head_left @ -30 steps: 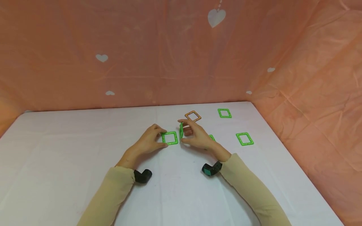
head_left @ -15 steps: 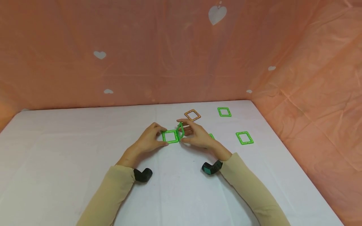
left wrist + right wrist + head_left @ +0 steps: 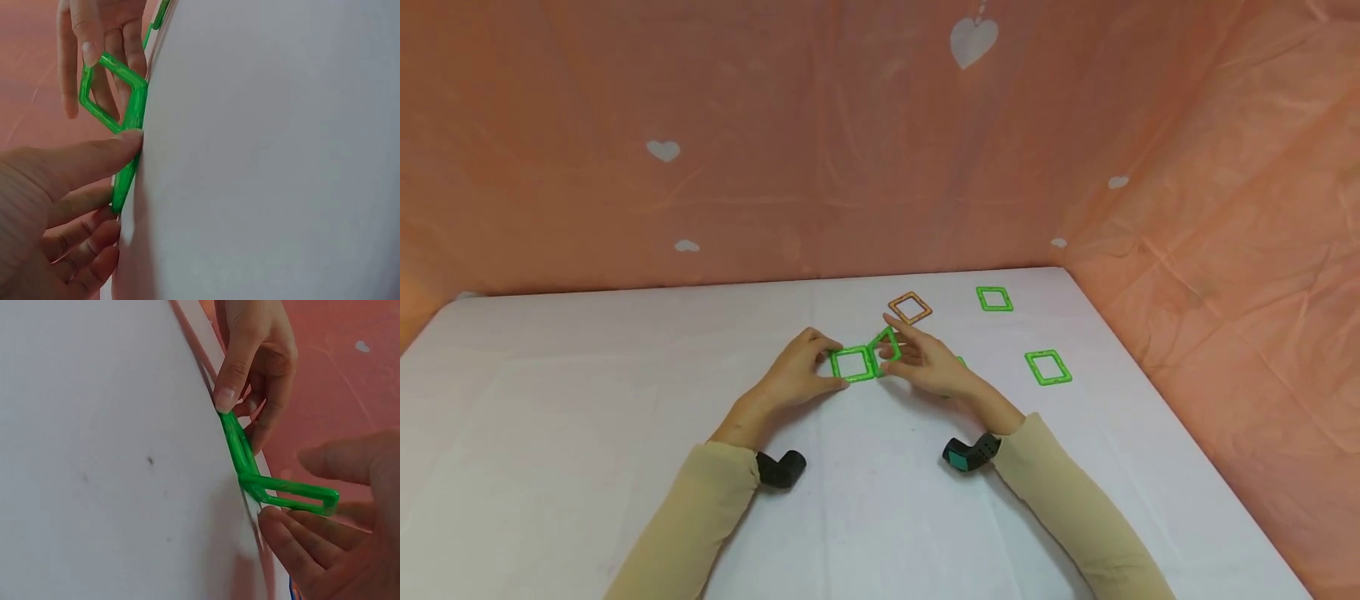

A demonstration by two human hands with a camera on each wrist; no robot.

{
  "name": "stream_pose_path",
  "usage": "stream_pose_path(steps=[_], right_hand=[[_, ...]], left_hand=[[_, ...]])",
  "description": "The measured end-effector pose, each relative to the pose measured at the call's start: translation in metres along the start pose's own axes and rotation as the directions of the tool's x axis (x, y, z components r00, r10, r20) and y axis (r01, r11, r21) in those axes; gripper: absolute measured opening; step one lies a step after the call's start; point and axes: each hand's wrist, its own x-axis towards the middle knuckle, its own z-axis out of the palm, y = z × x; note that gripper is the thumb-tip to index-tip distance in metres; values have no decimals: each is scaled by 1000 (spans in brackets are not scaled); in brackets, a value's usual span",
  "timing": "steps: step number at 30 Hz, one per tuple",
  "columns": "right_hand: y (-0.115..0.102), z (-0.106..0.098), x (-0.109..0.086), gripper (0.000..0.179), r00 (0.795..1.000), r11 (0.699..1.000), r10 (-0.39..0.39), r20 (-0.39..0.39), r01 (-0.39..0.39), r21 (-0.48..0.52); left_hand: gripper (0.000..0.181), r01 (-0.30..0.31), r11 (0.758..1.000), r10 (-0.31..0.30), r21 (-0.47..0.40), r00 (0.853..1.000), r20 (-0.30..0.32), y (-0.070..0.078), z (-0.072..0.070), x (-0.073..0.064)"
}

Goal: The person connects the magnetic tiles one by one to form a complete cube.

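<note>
Flat on the white table, a green square frame tile (image 3: pixel 852 364) is pinched at its left side by my left hand (image 3: pixel 801 367), thumb on the near edge. A second green tile (image 3: pixel 891 342) meets its right edge and leans up toward the right, as the right wrist view also shows of this raised tile (image 3: pixel 294 487). My right hand (image 3: pixel 928 362) surrounds the leaning tile with spread fingers. In the right wrist view the right thumb (image 3: pixel 334 459) stands apart from it, while other fingers (image 3: pixel 294 544) are beside or under it.
Behind the right hand lies an orange square tile (image 3: pixel 910 307). Two green tiles, one farther back (image 3: pixel 995 299) and another green tile (image 3: pixel 1048 367), lie to the right. One more green tile (image 3: pixel 960 362) is mostly hidden by my right hand. Peach cloth (image 3: pixel 820 167) hangs behind the table.
The right-hand tile was upright and separate from the flat one; it came against the flat tile's right edge and now tilts rightward. The right fingers have loosened around it. The left hand stays put.
</note>
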Motion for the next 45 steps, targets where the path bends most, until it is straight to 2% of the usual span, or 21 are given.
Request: stream_pose_path(steps=[9,16,22,27,35,40,45], right_hand=[[-5,-2,-6,67,998,999,39,-44,-39,-11],[-3,-4,-3,65,996,999,-1,-85,-2,-32],[-6,-2,2,54,990,999,37,-134,-39,-13],[-3,1,5,41,981,999,43,-189,-42,11],[-4,1,8,35,969,997,18,-247,-35,-66],[-4,3,12,36,968,993,16,-252,-45,-112],[-3,6,14,43,976,987,14,-218,-48,-150]], left_hand=[[53,13,999,-14,47,1000,8,5,2,1],[57,-16,996,15,92,1000,17,6,1,-1],[49,-30,996,26,79,999,47,4,-3,-3],[40,-35,997,33,68,999,25,5,-3,-4],[31,-2,999,3,53,1000,-20,9,0,-3],[37,-5,999,7,53,999,-35,8,1,-2],[56,19,998,-18,57,1000,-20,8,3,-2]])
